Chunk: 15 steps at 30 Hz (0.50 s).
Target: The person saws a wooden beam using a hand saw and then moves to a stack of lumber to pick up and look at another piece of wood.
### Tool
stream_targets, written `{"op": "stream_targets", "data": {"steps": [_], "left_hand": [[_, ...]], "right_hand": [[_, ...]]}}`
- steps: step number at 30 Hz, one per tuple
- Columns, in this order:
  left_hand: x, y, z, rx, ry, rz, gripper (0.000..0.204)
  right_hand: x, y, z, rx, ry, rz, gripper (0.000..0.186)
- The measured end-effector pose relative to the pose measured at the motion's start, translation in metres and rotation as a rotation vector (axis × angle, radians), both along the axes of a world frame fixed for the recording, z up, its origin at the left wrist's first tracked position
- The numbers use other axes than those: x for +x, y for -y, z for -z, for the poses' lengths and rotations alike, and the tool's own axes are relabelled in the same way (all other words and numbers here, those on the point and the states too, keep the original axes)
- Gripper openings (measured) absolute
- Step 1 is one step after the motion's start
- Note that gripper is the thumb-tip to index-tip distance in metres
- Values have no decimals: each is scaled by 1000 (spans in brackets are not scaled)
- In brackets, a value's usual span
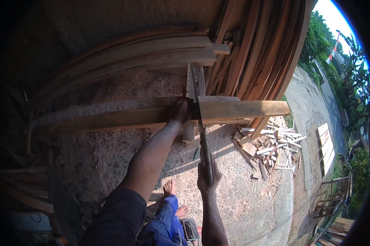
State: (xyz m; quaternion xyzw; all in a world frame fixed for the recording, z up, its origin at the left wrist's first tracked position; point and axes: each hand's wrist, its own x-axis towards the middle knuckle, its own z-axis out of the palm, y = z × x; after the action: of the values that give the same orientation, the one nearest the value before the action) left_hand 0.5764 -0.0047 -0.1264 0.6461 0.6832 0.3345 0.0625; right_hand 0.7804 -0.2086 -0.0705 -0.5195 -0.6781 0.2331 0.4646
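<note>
A long wooden beam (242, 109) lies crosswise on a low wooden support (188, 135). My left hand (182, 110) is closed on the beam, just left of the saw; its fingers are in dark shadow. In my right hand (209, 178), nearer to me, is the handle of a handsaw (205, 149). The long blade points away from me and crosses the beam right beside my left hand. How deep the blade sits in the wood is hidden.
Thick boards (152, 53) are stacked beyond the beam, and long planks (258, 53) lean at the far right. A heap of offcuts (279, 143) lies on the ground to the right. Bare feet (169, 187) stand below, near a dark boxy object (189, 229).
</note>
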Motion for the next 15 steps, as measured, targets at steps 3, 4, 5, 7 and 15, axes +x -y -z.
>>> {"op": "stream_targets", "data": {"steps": [3,4,5,7,15], "left_hand": [[-5,-11,-6,56,-54,-61,18],[7,-8,-6,18,-59,-66,16],[14,-8,-8,17,-47,-57,16],[21,-9,-12,29,-29,-47,14],[3,-10,-9,-44,35,69,12]], "right_hand": [[50,112,-14,-163,260,-14,42],[59,140,-35,-301,245,-23,44],[62,145,-31,-228,221,-13,43],[60,134,-3,-54,216,21,41],[11,14,10,-169,-86,49,44]]}}
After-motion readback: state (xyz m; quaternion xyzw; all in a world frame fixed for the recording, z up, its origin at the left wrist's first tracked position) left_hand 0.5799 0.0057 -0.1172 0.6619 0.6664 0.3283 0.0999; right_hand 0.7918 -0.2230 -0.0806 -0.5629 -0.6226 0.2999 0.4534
